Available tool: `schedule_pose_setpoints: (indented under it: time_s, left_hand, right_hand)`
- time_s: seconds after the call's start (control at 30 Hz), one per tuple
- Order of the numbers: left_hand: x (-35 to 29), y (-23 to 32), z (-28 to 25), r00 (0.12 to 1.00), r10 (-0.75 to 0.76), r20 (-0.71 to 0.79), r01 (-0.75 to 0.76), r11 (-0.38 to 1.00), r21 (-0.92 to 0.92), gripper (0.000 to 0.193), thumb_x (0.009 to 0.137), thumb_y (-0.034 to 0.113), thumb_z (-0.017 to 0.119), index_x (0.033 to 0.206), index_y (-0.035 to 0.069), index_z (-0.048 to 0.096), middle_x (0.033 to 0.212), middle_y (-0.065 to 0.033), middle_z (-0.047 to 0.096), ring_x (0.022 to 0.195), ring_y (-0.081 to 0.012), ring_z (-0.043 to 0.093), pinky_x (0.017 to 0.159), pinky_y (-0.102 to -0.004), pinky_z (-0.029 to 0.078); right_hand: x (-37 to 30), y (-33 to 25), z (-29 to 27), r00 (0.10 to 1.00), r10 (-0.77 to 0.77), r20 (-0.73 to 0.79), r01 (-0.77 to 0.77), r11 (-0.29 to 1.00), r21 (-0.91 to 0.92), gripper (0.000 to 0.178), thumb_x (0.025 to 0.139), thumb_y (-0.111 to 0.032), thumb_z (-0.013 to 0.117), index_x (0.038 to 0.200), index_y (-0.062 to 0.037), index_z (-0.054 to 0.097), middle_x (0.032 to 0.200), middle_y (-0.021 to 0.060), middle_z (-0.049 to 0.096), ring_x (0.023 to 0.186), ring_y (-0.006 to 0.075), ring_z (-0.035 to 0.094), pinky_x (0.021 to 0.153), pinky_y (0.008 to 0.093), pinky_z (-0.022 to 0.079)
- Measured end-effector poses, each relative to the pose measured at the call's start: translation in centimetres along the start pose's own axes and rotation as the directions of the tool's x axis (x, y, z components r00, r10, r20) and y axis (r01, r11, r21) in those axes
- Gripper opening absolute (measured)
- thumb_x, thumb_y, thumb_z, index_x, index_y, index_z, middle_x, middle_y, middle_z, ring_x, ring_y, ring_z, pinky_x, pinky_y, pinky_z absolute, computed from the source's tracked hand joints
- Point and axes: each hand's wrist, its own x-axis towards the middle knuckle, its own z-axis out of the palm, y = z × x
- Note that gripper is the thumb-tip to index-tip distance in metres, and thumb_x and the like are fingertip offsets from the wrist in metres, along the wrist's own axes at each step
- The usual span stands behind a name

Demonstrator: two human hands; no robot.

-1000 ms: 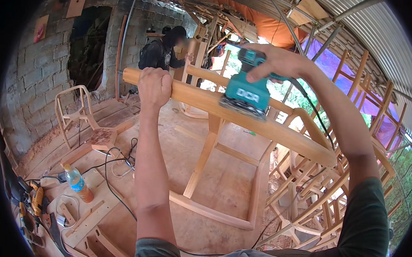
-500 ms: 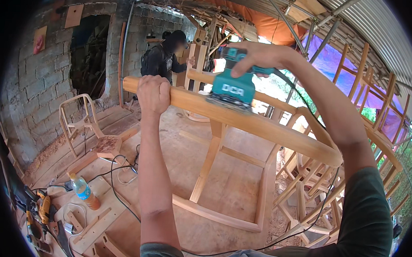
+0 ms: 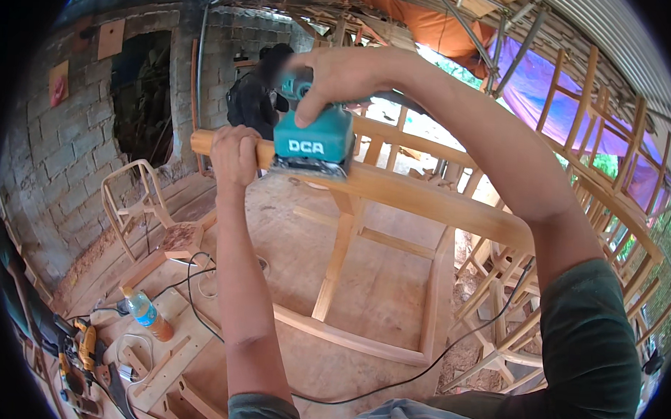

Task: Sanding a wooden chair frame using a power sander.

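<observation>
I'm seeing open length along the wooden rail (image 3: 433, 202) right of the sander (image 3: 314, 137), with the right forearm (image 3: 471, 114) arching above. Leftward, the left hand (image 3: 235, 156) is blocking the way, just beside the sander. Underneath, the upright post (image 3: 334, 266) is splitting the passable space, the black cable (image 3: 372, 395) is crossing nearer me, and chair frames (image 3: 581, 100) are crowding the right.

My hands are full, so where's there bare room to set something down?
A bare patch of board shows inside the chair frame, between its upright, crossbar and bottom rail. Lower left is crowded: bottle, yellow tool, wooden pieces. The right is packed with stacked chairs.
</observation>
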Motion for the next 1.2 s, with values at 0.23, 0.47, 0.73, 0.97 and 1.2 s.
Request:
schedule_pose_setpoints:
  time_s: [0.23,0.47,0.73,0.97,1.2]
  left_hand:
    - [-0.3,-1.1,0.0,1.0,-0.004,0.026,0.005,0.999,-0.053,0.034,0.089,0.022,0.044,0.078,0.002,0.069,0.086,-0.0148,0.07,0.088,-0.0359,0.06,0.09,-0.0449,0.043]
    - [0.3,-0.6,0.4,0.988,-0.108,0.113,0.112,0.993,-0.031,0.036,0.092,0.024,0.043,0.083,0.002,0.069,0.093,-0.0164,0.07,0.094,-0.0369,0.06,0.096,-0.0445,0.041]
    - [1.4,-4.2,0.0,0.887,-0.125,0.444,-0.032,0.944,0.33,0.028,0.093,0.023,0.046,0.089,0.006,0.068,0.096,-0.0179,0.072,0.095,-0.0399,0.066,0.091,-0.0506,0.047]
    - [1.3,11.5,2.8,0.838,0.243,0.488,-0.387,0.896,0.218,0.019,0.094,0.014,0.049,0.107,0.006,0.06,0.103,-0.0187,0.068,0.097,-0.0391,0.065,0.088,-0.0514,0.05]
    - [3.3,22.0,7.9,0.761,0.199,0.618,-0.237,0.971,-0.022,0.035,0.102,0.028,0.038,0.097,0.004,0.064,0.097,-0.0244,0.068,0.096,-0.0457,0.062,0.088,-0.0544,0.045]
  right_hand:
    - [-12.4,1.4,-1.3,0.998,0.051,-0.026,-0.053,0.992,-0.113,0.07,0.07,-0.034,0.084,0.129,-0.0099,0.056,0.107,0.0143,0.067,0.095,0.0299,0.066,0.085,0.0406,0.053]
    - [-26.1,4.5,-3.1,0.986,0.153,-0.069,-0.161,0.976,-0.146,0.065,0.07,-0.03,0.082,0.127,-0.0101,0.057,0.108,0.0161,0.067,0.096,0.0336,0.067,0.084,0.0436,0.053]
    - [-40.4,1.5,-1.1,0.991,0.089,-0.096,-0.121,0.905,-0.408,0.07,0.065,-0.031,0.085,0.127,-0.0128,0.058,0.098,0.0116,0.06,0.077,0.0347,0.069,0.07,0.0447,0.057]
    - [-53.4,5.4,8.1,0.965,0.243,-0.097,-0.239,0.97,0.051,0.07,0.063,-0.031,0.086,0.126,-0.0148,0.059,0.1,0.0105,0.061,0.074,0.036,0.069,0.069,0.0443,0.058]
    - [-57.8,10.7,20.6,0.747,0.663,-0.051,-0.61,0.714,0.344,0.076,0.063,-0.027,0.084,0.132,-0.0108,0.057,0.113,0.0167,0.061,0.101,0.0409,0.065,0.089,0.0475,0.054]
